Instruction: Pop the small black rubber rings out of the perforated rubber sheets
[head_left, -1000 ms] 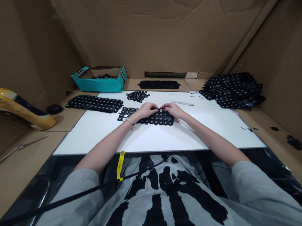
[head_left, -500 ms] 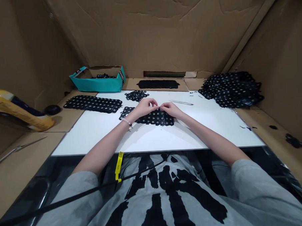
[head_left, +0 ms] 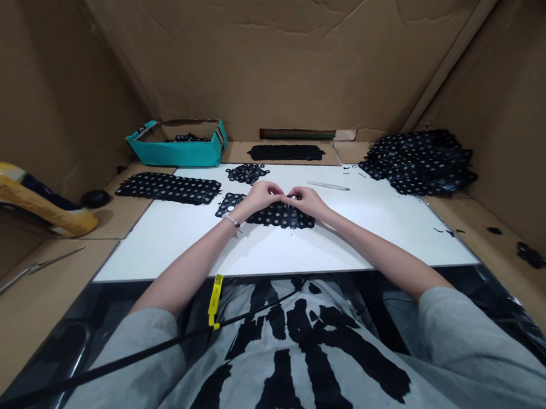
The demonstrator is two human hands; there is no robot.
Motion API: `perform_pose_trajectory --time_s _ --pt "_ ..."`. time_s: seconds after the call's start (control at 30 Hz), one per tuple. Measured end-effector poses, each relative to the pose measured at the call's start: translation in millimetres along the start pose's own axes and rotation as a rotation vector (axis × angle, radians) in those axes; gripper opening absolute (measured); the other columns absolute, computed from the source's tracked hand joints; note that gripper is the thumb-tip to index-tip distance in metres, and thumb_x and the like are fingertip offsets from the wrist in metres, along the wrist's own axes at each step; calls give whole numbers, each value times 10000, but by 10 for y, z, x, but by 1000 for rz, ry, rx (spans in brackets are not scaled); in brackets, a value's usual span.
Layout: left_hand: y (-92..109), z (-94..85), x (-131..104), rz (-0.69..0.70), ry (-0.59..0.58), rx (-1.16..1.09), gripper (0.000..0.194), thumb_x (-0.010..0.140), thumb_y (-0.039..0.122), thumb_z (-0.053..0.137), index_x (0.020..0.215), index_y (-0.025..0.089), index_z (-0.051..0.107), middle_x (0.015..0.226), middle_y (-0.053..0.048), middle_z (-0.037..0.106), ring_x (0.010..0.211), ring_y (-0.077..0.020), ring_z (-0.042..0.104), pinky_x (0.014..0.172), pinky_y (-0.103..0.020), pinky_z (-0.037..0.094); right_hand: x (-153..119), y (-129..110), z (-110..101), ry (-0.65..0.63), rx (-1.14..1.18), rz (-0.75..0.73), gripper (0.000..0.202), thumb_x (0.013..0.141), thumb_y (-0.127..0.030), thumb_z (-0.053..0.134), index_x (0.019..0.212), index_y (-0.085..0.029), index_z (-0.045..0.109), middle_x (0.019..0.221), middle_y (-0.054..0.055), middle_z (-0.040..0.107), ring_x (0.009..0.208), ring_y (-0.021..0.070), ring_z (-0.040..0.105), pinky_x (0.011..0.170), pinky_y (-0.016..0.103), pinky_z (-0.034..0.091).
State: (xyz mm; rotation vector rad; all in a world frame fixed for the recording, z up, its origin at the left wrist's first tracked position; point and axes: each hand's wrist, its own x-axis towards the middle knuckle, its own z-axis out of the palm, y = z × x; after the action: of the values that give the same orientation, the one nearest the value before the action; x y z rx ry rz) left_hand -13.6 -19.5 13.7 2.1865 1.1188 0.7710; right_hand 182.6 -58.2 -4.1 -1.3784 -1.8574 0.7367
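A black rubbery sheet with rows of round pale holes (head_left: 282, 217) lies on the white board, partly covered by my hands. Over its far edge my left hand (head_left: 262, 196), with a beaded bracelet at the wrist, is pinched, thumb against fingers. My right hand (head_left: 308, 202) is pinched too, its fingertips meeting those of the left. Whatever sits between the fingertips is too small and covered to make out. Just beyond lies a small pile of black rings (head_left: 247, 173). A pale pen-shaped tool (head_left: 329, 186) rests to the right of my hands.
Stacked perforated sheets (head_left: 169, 188) lie left, near a teal box (head_left: 178, 153) holding black pieces. A large heap of sheets (head_left: 420, 162) is at right, a black stack (head_left: 286, 152) at the back. Scissors (head_left: 35, 267) and a yellow bottle (head_left: 42, 202) are far left. Cardboard walls surround the board.
My right hand has shifted slightly left and its fingers have rolled against the left fingertips. The left hand has barely moved, and the sheet stays in place.
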Motion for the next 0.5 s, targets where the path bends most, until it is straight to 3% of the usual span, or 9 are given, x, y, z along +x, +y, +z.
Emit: perform_pose_trajectory --time_s 0.13,0.23,0.3,0.4,0.5 --pt "-76 -24 45 -83 -60 -71 146 748 302 736 755 173 803 768 -57 781 757 -216 695 753 -317 501 18 15 24 -20 -82 6 263 758 -427 751 797 -176 685 755 19 684 721 166 560 708 281 393" --pt "-188 -103 102 -158 -16 -114 140 693 308 787 747 181 809 783 -56 788 795 -234 710 797 -331 520 43 29 30 -46 -99 14 200 783 -373 707 764 -179 660 741 11 665 711 161 548 694 278 384" --pt "-299 -215 134 -194 102 -80 114 691 290 780 735 188 806 806 -60 794 835 -251 715 834 -345 531 50 37 18 -66 -115 15 177 783 -346 692 745 -181 643 728 7 649 706 160 543 692 278 382" --pt "-511 -432 149 -260 376 35 76 721 243 736 718 191 792 836 -74 797 888 -269 713 884 -355 535 45 51 -14 -109 -139 2 156 773 -315 683 721 -183 617 717 3 632 704 157 536 691 278 375" --pt "-716 -587 141 -323 558 7 120 756 252 720 801 171 796 932 -104 800 952 -277 717 913 -345 537 36 61 -35 -125 -140 -17 161 774 -317 680 720 -186 604 716 -3 626 700 153 528 682 273 368"
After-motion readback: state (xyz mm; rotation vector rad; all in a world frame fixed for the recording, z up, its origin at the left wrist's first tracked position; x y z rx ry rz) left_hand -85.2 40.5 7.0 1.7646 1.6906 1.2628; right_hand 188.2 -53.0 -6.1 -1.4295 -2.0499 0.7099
